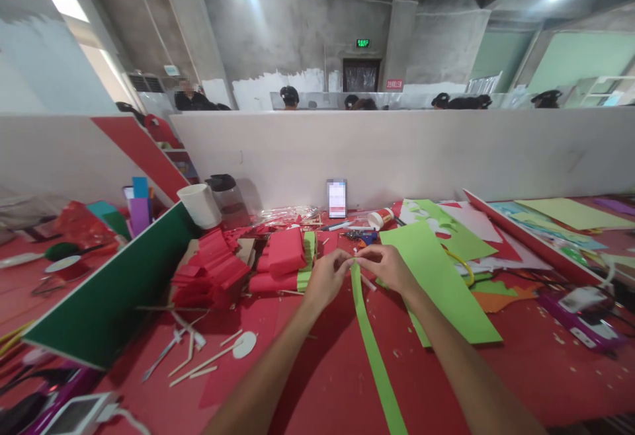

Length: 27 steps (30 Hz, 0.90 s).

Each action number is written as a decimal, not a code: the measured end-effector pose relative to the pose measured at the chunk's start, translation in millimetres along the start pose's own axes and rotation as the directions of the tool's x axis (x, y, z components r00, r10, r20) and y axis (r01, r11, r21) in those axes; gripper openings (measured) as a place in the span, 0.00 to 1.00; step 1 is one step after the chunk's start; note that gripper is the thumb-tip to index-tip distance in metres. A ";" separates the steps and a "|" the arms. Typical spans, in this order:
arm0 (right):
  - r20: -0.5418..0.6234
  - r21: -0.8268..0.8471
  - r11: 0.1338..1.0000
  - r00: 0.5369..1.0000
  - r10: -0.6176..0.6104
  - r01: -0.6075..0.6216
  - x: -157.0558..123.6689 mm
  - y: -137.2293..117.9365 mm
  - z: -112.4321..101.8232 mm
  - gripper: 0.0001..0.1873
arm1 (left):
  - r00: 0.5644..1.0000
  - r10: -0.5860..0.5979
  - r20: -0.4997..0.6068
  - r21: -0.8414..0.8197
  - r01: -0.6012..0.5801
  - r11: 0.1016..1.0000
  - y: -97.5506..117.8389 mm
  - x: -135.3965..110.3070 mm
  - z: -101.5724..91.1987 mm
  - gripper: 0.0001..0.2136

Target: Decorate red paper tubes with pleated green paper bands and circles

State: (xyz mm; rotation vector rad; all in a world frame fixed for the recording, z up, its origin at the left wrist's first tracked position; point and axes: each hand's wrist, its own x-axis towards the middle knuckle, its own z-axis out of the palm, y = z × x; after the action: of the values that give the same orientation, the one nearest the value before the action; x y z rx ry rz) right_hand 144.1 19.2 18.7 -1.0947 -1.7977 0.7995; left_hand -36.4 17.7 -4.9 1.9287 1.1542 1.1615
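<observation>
A long light-green paper strip (373,342) runs from the table's near edge up to my two hands. My left hand (325,277) and my right hand (385,266) meet at the strip's far end, fingertips pinched on it. A thin wooden stick (368,282) pokes out just under my right hand. To the right of that hand lies a large light-green sheet (436,283). Just beyond my left hand sit folded red and green paper pieces (285,260).
A dark green board (114,296) leans at the left, with a stack of red paper pieces (211,276) beside it. Wooden sticks (198,363) and tweezers lie at the near left. A phone (337,197) stands against the white partition. Coloured sheets (546,227) and a glue gun (580,309) lie at right.
</observation>
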 end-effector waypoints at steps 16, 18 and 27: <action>0.034 -0.055 0.998 0.999 -0.037 0.039 -1.9 -4.6 5.2 0.12 | 0.996 0.092 0.009 0.046 -0.093 0.995 5.8 -2.8 -3.1 0.10; 0.038 -0.042 0.998 0.999 -0.035 0.036 -1.3 -3.5 5.1 0.11 | 0.995 0.099 0.010 0.021 -0.099 0.995 7.4 -2.4 -4.2 0.10; -0.007 -0.108 0.989 0.995 -0.098 0.097 -3.8 -7.1 5.9 0.10 | 0.998 0.054 -0.028 -0.027 -0.055 0.998 4.8 -1.6 -1.9 0.11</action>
State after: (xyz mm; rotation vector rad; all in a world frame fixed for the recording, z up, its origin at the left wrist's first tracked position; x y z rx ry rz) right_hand 137.2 12.4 20.9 -1.0694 -1.8865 0.6425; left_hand -36.7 14.3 -0.7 1.9396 1.0996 1.2301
